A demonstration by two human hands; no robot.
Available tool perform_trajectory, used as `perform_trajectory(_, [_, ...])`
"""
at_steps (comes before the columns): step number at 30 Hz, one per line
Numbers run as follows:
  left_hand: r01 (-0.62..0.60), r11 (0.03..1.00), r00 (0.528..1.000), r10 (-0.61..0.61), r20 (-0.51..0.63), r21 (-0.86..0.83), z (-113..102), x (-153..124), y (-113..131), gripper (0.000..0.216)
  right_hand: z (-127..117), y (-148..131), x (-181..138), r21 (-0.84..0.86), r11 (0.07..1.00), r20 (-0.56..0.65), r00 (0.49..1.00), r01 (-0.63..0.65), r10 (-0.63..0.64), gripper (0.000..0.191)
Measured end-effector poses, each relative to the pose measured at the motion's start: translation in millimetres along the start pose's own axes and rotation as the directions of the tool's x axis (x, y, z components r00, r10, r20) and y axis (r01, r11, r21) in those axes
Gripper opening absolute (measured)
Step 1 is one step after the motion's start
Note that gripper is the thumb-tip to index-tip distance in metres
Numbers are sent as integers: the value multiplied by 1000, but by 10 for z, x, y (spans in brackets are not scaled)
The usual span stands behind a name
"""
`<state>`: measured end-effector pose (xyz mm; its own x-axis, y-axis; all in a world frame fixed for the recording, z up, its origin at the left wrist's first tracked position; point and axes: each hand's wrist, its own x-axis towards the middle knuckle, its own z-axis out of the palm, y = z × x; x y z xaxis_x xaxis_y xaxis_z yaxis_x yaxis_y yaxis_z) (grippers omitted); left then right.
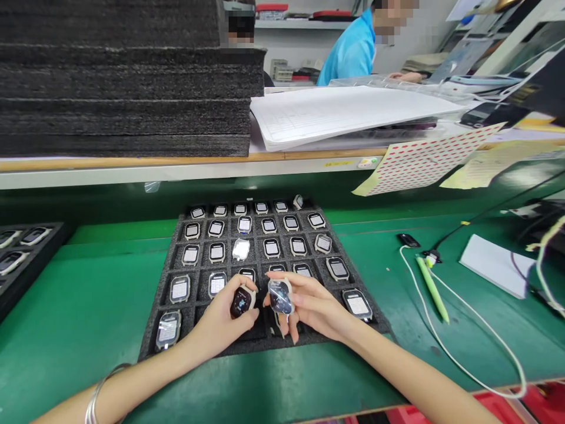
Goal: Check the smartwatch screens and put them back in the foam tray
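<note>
My left hand (227, 315) is closed around a smartwatch case (242, 301) whose dark screen shows a small coloured picture. Just to its right, my right hand (315, 303) grips a second smartwatch case (279, 296) between thumb and fingers; its glossy face reflects the light. Both hands are above the near part of a black foam tray (200, 272). Square pockets in the tray hold several strapless watches, such as the watch (338, 268) at the right, most with lit white screens. My hands and forearms hide some of the front pockets.
A second foam tray (33, 259) with watches sits at the left edge. To the right lie a green pen (432, 290), a white cable (474, 318), a small black device (408, 240) and white paper (498, 265). Stacked black foam (128, 94) stands on the shelf; a person in blue (351, 53) is beyond.
</note>
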<state>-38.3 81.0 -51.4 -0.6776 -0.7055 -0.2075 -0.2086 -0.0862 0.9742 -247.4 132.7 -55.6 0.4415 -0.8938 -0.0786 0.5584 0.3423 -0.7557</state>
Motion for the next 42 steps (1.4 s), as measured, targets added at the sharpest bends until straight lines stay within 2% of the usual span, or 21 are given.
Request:
perform_trajectory(6, [-24,997,1000,22,22,78,10,-10,11,18,38,-2,-10,-36,999,-38,999,33,-35,39])
perform_trajectory(18, [-40,996,999,41,-12,76,-11,-33,39,28,35,6,-25,-135,987,-44,994,90,-97,39])
perform_trajectory(26, [-73,996,997,73,-8,56,-31,-38,54,31,55,-5,-31,-174,981,-85,992,81,-97,43])
perform_trajectory(31, [-99,990,995,99,6,99,-33,-38,68,31,79,3,-38,-182,981,-136,986,71,-96,44])
perform_trajectory(35, [-76,995,997,77,-15,57,-34,-13,41,33,79,8,-40,-162,983,-112,988,87,-106,44])
perform_trajectory(42, [-85,989,994,91,-54,118,-27,-2,13,29,57,15,-32,-174,980,-97,989,96,-114,43])
